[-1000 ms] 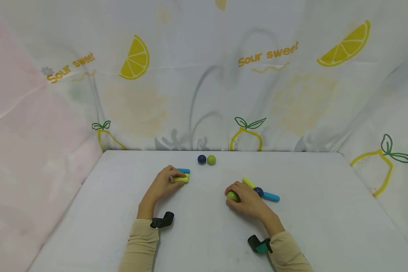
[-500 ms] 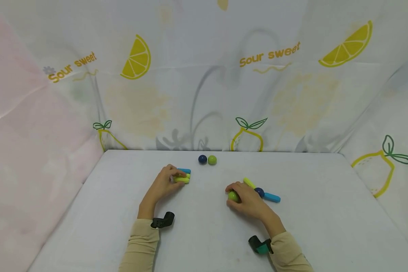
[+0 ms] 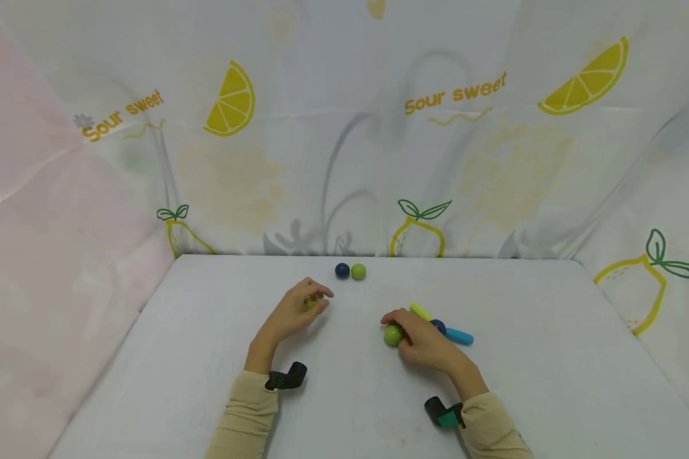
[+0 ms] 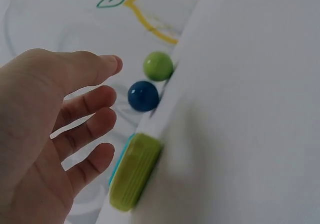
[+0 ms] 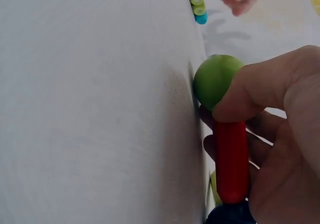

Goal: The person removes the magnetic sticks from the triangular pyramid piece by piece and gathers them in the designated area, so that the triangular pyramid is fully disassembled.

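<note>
My left hand (image 3: 295,309) hovers with loosely spread fingers over a small group of rods. In the left wrist view, those yellow-green rods (image 4: 137,171) lie beside the fingers, with a light blue rod (image 4: 118,160) showing behind them. My right hand (image 3: 427,341) pinches a red rod (image 5: 232,161) near its upper end, thumb in front and fingers behind. A green ball (image 5: 215,79) sits at that end, by the thumb tip. At the other end is a navy ball (image 5: 231,214), from which a yellow-green rod (image 3: 420,311) and a blue rod (image 3: 460,336) extend.
Toward the table's back edge, another navy ball (image 3: 342,271) and another green ball (image 3: 358,271) stand side by side. A white tabletop (image 3: 344,382) spreads under everything. Behind it hangs a lemon-print cloth (image 3: 321,159).
My left hand has let go of the yellow-green rods and shifted right, now overlapping them in the head view. My right thumb has drawn back from the green ball, leaving more of it visible.
</note>
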`<state>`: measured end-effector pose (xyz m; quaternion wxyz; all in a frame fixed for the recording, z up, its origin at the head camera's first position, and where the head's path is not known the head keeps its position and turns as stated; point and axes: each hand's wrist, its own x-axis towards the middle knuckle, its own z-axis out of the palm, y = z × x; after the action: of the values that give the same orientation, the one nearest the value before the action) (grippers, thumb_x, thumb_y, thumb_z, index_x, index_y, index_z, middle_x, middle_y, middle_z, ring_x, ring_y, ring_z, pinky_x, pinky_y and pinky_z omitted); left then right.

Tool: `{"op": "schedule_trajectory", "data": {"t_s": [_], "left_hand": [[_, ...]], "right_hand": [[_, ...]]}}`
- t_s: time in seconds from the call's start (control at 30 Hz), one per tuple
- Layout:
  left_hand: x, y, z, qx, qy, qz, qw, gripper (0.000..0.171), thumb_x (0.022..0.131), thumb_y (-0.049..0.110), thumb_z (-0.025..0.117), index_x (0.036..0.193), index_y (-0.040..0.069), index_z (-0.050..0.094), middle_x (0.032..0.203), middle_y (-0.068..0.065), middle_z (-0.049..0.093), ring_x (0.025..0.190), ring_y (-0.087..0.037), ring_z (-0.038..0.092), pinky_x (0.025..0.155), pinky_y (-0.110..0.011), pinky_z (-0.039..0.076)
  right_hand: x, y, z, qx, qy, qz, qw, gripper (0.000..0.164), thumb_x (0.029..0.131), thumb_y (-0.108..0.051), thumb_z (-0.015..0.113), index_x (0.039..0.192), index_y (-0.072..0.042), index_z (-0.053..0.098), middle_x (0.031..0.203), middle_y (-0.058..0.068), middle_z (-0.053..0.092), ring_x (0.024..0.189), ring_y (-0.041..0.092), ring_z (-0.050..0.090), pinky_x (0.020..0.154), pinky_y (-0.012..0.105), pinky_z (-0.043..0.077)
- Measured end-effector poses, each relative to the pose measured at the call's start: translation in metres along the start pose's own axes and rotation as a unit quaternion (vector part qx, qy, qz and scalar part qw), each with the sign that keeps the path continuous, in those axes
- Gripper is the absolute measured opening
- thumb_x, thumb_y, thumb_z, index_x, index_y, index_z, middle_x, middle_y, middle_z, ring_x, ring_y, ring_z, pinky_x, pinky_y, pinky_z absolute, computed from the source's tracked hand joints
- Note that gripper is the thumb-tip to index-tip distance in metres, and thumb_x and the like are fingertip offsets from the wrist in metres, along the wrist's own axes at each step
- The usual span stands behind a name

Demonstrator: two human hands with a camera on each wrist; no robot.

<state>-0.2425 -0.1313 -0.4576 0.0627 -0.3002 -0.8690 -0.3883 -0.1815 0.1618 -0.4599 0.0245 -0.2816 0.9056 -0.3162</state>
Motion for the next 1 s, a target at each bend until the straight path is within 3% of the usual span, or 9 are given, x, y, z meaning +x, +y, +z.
{"op": "schedule_trajectory", "data": {"t_s": [0.17,0.3,0.4,0.57,0.77,1.0], "left_hand": [[0.007,0.020,0.024,-0.022,-0.075,0.030,0.9965,0.018,0.092,0.017,0.061,0.109,0.010,0.065,0.095,0.002,0.061,0.087,-0.011,0.056,0.078,-0.029,0.048],[0.010,0.031,0.049,-0.050,-0.118,0.041,0.9909,0.028,0.093,0.022,0.061,0.118,0.012,0.059,0.106,0.000,0.060,0.093,-0.012,0.057,0.082,-0.028,0.048],[0.011,0.039,0.066,-0.064,-0.142,0.030,0.9873,0.038,0.092,0.028,0.061,0.126,0.015,0.051,0.119,-0.001,0.057,0.096,-0.011,0.056,0.085,-0.025,0.047],[0.012,0.048,0.080,-0.050,-0.146,-0.009,0.9880,0.047,0.091,0.031,0.063,0.133,0.021,0.044,0.118,0.005,0.058,0.094,-0.007,0.057,0.083,-0.023,0.047],[0.011,0.058,0.080,-0.016,-0.135,-0.016,0.9906,0.048,0.090,0.025,0.064,0.134,0.018,0.047,0.115,0.003,0.060,0.089,-0.010,0.056,0.075,-0.021,0.045],[0.010,0.059,0.084,0.002,-0.116,-0.026,0.9929,0.043,0.089,0.027,0.066,0.128,0.021,0.050,0.090,0.003,0.058,0.070,-0.004,0.049,0.060,-0.017,0.039]], "right_hand": [[0.001,-0.003,-0.001,-0.014,0.009,0.002,1.000,0.037,0.085,0.005,0.056,0.119,-0.010,0.057,0.118,0.000,0.063,0.110,0.015,0.059,0.093,0.037,0.048],[0.000,-0.005,-0.002,-0.039,0.025,-0.006,0.999,0.036,0.086,-0.002,0.061,0.121,-0.009,0.058,0.117,0.002,0.065,0.105,0.015,0.061,0.089,0.038,0.050],[0.000,-0.005,-0.002,-0.062,0.046,-0.002,0.997,0.036,0.085,-0.007,0.065,0.120,-0.009,0.059,0.115,0.002,0.065,0.100,0.014,0.061,0.085,0.036,0.050],[0.001,-0.003,-0.001,-0.080,0.077,0.032,0.993,0.038,0.083,-0.013,0.071,0.118,-0.009,0.060,0.112,0.001,0.067,0.094,0.013,0.061,0.082,0.035,0.049],[0.001,-0.001,-0.003,-0.084,0.086,0.050,0.991,0.036,0.080,-0.019,0.075,0.113,-0.011,0.062,0.105,0.001,0.067,0.090,0.014,0.060,0.080,0.036,0.046],[0.001,0.001,-0.005,-0.095,0.091,0.037,0.991,0.033,0.078,-0.022,0.077,0.107,-0.013,0.064,0.100,-0.003,0.068,0.089,0.012,0.059,0.084,0.039,0.040]]}}
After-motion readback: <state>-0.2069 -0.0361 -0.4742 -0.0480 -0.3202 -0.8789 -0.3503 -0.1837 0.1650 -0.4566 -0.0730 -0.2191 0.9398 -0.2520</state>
